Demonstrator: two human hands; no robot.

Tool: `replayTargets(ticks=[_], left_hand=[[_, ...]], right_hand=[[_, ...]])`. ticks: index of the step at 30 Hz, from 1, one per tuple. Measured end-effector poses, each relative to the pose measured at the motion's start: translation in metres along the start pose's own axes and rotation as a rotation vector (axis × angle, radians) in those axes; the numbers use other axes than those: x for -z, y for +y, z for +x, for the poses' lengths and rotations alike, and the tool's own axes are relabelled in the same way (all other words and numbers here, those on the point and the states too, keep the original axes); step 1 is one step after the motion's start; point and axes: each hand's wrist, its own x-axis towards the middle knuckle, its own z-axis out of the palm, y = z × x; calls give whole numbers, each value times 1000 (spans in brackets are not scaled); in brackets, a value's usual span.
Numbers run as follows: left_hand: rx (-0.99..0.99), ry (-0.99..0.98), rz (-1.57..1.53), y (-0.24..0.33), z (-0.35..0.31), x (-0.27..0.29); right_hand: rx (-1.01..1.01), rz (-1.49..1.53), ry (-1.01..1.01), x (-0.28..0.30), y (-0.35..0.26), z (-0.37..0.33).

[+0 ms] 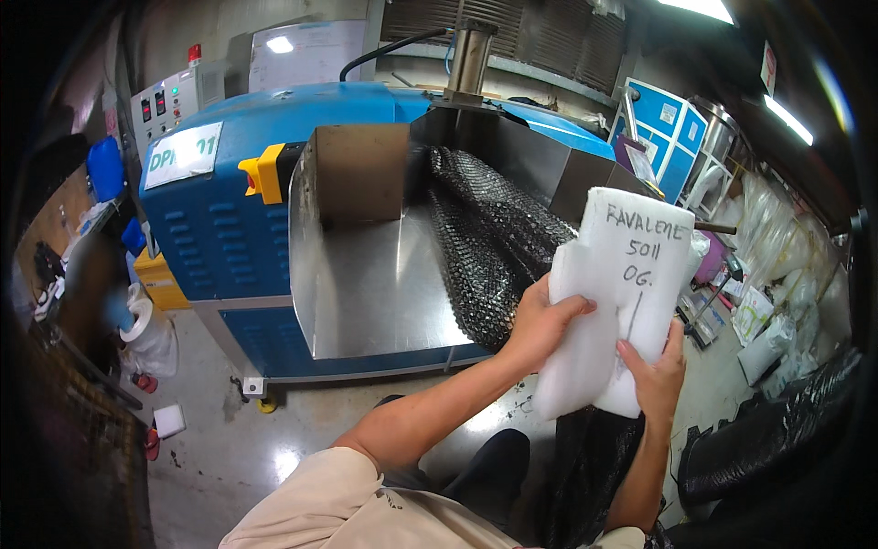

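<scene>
White foam padding (605, 306), flat and marked with dark handwriting, is held up beside the silver metal tray (366, 302) of a blue, box-shaped machine (329, 108), near black bubble wrap (471, 242) draped over the tray. Its left side is clamped by the left hand (541, 320), its lower right side by the right hand (660, 368), thumbs on the face. Whether it is one folded piece or two cannot be told. Handling or checking seems under way; for any shift, a firm, even two-handed hold would be called for.
</scene>
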Motion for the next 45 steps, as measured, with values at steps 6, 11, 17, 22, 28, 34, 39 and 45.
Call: replayTargets(ticks=[6,11,17,22,28,34,39,45], left_hand=[[-308,169,139,-5,2,-18],[-419,144,218,10,-2,-17],[-356,-174,405,57,-6,3],[-657,-453,838,109,-7,9],[-959,-293,1168,136,7,2],[-1134,-154,1149,133,20,2],[-671,109,1404,89,14,33],[-38,-115,1727,61,-37,102]], right_hand=[[141,-428,172,-32,-21,14],[191,-302,205,-44,-17,22],[160,291,-10,-20,-4,43],[567,-116,328,48,-12,54],[677,-465,180,81,-74,33],[673,-243,-66,40,-92,64],[544,-316,147,-26,-79,134],[518,-375,60,-144,-80,190]])
